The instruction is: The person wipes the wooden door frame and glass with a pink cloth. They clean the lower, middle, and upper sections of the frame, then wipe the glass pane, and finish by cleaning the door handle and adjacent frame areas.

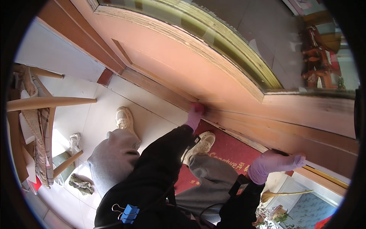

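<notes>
My left hand (194,119), in a purple glove, presses a small red wad (197,108) against the lower part of an orange-brown wooden door (183,74). Blur hides whether the wad is cloth or sponge. Farther right, my right hand (266,166), also gloved in purple, lies against the door's bottom rail near its edge. One digit stretches to the right; the other fingers are partly hidden, so their grip is unclear. A glass pane (240,31) in a worn, pale frame (183,33) fills the door's upper part.
A red doormat (228,143) bearing writing lies under my right shoe (201,144). Wooden furniture legs (57,102) jut in from the left. Behind them are a bin (63,166) and a crumpled rag (81,184) on the tiles. Dried plants (277,214) stand at lower right.
</notes>
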Demonstrator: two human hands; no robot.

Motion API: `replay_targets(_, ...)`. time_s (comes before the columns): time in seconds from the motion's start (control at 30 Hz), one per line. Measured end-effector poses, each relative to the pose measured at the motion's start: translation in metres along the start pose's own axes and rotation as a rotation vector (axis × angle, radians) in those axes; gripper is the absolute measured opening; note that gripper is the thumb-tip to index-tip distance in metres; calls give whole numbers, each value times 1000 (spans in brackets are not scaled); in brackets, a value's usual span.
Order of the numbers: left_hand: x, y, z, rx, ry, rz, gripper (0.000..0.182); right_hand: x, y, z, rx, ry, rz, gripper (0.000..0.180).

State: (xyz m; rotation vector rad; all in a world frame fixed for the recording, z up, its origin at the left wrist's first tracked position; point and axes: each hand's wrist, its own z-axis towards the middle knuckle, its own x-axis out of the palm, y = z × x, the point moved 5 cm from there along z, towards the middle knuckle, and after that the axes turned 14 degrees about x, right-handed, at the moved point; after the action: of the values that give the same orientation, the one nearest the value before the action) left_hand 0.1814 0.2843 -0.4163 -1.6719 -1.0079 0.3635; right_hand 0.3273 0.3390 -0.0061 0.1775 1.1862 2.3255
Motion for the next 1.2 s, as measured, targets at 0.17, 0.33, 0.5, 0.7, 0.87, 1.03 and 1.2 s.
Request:
replay_targets(0.17, -13, 10, 6, -150, -299, -588, 30, 1, 0, 0, -117, 20, -106, 60)
replay_targets(0.33, -55, -19, 21, -86, -569, -651, 32, 7, 5, -1, -2, 51, 6, 62)
replay_targets(0.5, -91, -34, 36, 83, -568, -528, 32, 12, 10, -5, 18, 97, 113, 65)
replay_targets(0.7, -15, -1, 5, -134, -300, -159, 36, 12, 10, -7, 88, 35, 61, 64)
replay_targets(0.87, -14, -26, 5, -141, -372, -525, 39, 18, 18, -9, 109, 48, 54, 67)
replay_targets(1.03, -85, -62, 38, 189, -702, -533, 40, 7, 4, -4, 84, 28, 96, 52)
replay_targets(1.2, -59, -52, 27, 233, -664, -432, 33, 5, 9, 0, -320, -35, -389, 51)
